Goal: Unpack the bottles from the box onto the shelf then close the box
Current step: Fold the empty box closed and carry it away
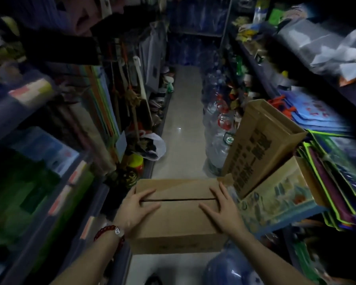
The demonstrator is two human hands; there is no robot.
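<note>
While both hands lie flat with fingers spread on its top, the box (177, 214) sits low in the near middle of the aisle, flaps folded down and meeting along a narrow seam. Left hand (138, 208) presses the left end of the seam, a red bead bracelet (109, 233) on its wrist; right hand (220, 208) presses the right end. Just right, a second carton (259, 145) leans tilted against the shelf (317, 99). Large water jugs (218, 145), somewhat blurred, stand farther along the floor (181, 120).
</note>
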